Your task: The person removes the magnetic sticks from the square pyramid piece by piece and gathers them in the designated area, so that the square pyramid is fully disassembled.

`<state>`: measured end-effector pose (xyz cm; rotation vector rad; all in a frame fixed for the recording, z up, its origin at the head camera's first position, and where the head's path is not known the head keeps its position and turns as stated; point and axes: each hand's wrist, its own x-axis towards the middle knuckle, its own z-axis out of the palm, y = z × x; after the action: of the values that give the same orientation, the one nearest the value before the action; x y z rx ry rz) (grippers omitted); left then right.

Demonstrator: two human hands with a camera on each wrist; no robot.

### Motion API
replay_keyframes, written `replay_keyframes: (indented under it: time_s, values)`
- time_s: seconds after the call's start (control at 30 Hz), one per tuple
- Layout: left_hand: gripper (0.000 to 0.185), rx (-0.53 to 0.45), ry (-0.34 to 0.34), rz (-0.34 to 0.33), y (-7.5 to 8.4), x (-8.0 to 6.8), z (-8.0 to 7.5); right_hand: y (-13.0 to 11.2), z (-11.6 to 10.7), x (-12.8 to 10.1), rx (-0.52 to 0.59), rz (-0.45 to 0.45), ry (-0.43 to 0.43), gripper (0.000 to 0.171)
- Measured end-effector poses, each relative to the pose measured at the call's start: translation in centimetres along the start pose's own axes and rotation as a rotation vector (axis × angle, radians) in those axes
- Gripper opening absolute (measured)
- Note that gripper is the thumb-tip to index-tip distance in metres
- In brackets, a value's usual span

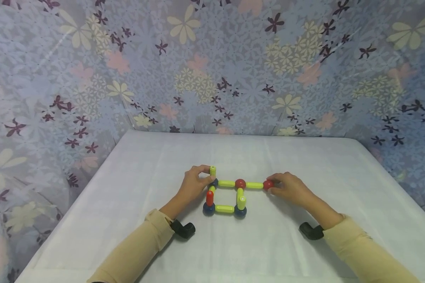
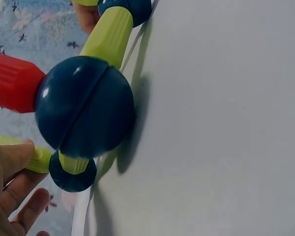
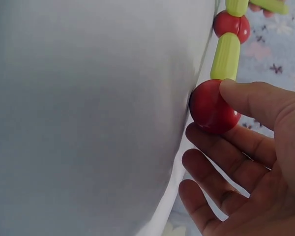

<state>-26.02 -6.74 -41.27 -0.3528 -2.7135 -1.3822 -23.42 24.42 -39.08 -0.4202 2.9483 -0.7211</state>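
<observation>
My right thumb and forefinger pinch the outer red ball [image 3: 209, 108], my right hand [image 1: 287, 189] coming at it from the right, the other fingers loosely spread below. From that ball the connecting green rod [image 1: 255, 185] runs straight left, its long axis level with the table [image 1: 269, 251], into the middle red ball [image 1: 240, 184]. So the frame lies to the left of my right fingers, and that hand is the nearer one to this end. Over at the far left corner, my left hand [image 1: 194, 184] pinches the upright green rod [image 1: 213, 170], which rises from the corner blue ball [image 1: 215, 183]. Both hands sit at opposite ends of one row! Closer to me, the red rod [image 1: 210, 197] and a second upright [image 1: 242, 203] stand on the two front blue balls [image 1: 209, 210], posts in the way of anything crossing low over the square. Beyond the table, flowered cloth [image 1: 226, 106].
</observation>
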Motion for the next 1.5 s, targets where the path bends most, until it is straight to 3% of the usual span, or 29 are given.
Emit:
replay_keyframes:
  time_s: [0.27, 0.5, 0.6, 0.77, 0.9, 1.07, 1.27, 1.37, 1.5]
  values:
    - [0.035, 0.026, 0.024, -0.055, -1.5, -0.4, -2.6, -2.4, 1.5, 0.7, -0.047, -0.055, 0.028, 0.034]
    - [0.035, 0.003, 0.042, -0.037, -1.8, -0.7, -4.0, -3.6, 2.1, 1.0, -0.072, -0.052, 0.042, 0.032]
    - [0.032, -0.049, 0.091, 0.012, -0.8, -0.5, -4.5, -3.8, 2.2, 1.0, -0.079, -0.045, 0.044, 0.032]
    - [0.029, -0.126, 0.129, 0.132, 3.0, -0.2, -4.9, -3.8, 2.4, 0.9, -0.075, -0.040, 0.038, 0.033]
    - [0.028, -0.165, 0.095, 0.222, 6.2, -0.1, -3.6, -3.9, 2.7, 0.7, -0.061, -0.031, 0.032, 0.034]
    - [0.030, -0.151, 0.028, 0.228, 7.7, 0.1, -0.8, -4.1, 3.2, 0.6, -0.047, -0.008, 0.026, 0.035]
    - [0.031, -0.144, -0.017, 0.119, 7.1, 0.6, 1.6, -4.4, 3.4, 0.6, -0.053, -0.019, 0.033, 0.034]
    - [0.031, -0.124, -0.058, 0.022, 6.2, 0.6, 2.5, -4.5, 3.4, 0.6, -0.050, -0.027, 0.041, 0.033]
    - [0.031, -0.023, -0.134, -0.065, 5.2, 0.6, 3.4, -4.5, 3.5, 0.7, -0.062, -0.042, 0.052, 0.032]
